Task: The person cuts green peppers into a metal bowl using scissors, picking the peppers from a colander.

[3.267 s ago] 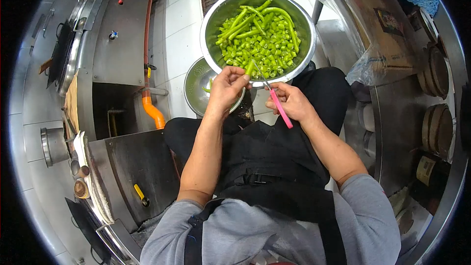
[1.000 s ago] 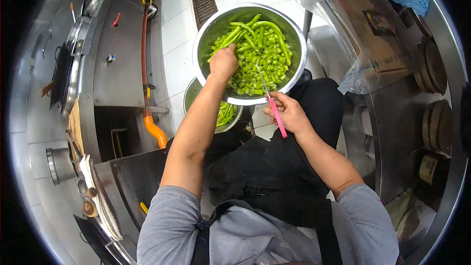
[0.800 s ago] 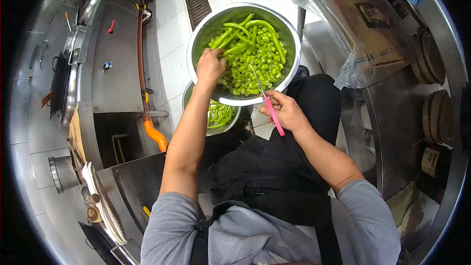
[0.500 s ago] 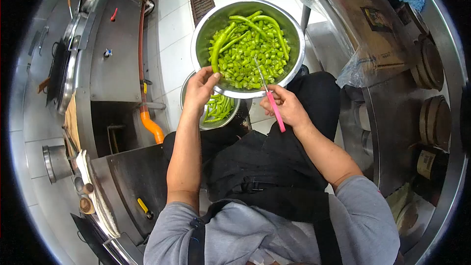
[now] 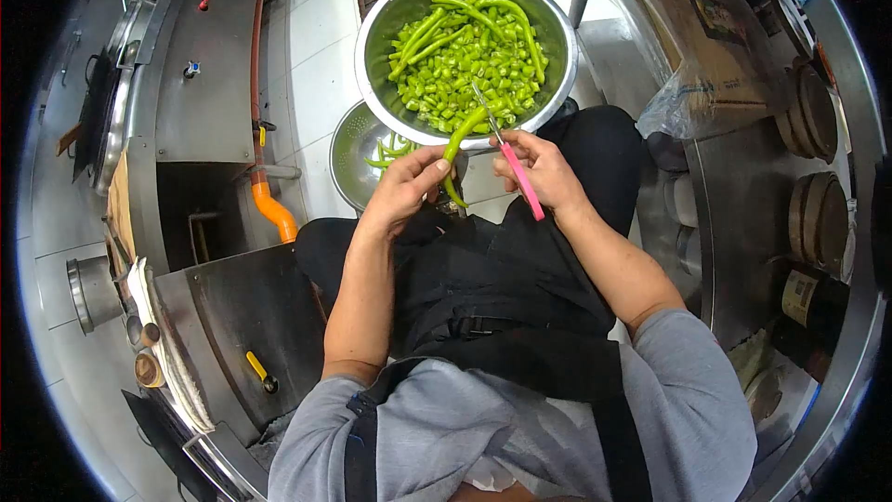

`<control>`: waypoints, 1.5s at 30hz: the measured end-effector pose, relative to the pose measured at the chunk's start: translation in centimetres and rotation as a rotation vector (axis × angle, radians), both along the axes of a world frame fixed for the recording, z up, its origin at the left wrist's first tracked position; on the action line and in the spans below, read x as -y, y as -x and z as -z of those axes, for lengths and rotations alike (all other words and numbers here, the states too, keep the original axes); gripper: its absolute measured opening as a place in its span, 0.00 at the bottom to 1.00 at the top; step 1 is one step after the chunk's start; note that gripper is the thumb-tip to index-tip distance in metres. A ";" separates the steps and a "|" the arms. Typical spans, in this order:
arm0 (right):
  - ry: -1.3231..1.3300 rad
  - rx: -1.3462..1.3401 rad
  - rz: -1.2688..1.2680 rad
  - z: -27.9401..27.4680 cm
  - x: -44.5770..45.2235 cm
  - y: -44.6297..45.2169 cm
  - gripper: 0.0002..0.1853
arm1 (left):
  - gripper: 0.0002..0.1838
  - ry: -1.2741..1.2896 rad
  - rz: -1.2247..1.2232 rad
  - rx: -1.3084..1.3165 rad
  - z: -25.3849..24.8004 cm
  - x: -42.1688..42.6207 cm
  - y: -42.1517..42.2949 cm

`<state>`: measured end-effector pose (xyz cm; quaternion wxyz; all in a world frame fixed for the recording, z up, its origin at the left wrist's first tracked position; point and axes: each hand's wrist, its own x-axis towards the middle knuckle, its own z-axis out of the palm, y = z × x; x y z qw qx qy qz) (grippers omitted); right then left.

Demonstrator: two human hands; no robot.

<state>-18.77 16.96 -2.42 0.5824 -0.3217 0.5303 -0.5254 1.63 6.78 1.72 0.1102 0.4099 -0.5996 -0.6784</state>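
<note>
At the bowl [image 5: 375, 54], pinching a pepper [image 5: 460, 135] in the close-fingered left hand [image 5: 407, 191], gripping scissors [image 5: 522, 181] in the curled right hand [image 5: 548, 175], presumably to catch pieces inside.

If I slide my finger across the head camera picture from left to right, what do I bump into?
Metal pot → orange pipe bend → left hand → the long green pepper it holds → right hand → cardboard box → brown round stack.
</note>
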 end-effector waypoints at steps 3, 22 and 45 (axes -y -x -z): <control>-0.053 0.043 -0.010 -0.1 0.1 0.0 0.21 | 0.17 -0.006 -0.063 0.014 0.1 0.1 0.1; 0.105 0.045 -0.049 0.7 0.0 0.3 0.25 | 0.18 -0.050 -0.179 -0.106 0.5 -0.4 1.3; 0.125 0.031 -0.068 2.0 0.1 -0.3 0.28 | 0.18 -0.083 -0.082 -0.098 -0.1 -0.4 2.3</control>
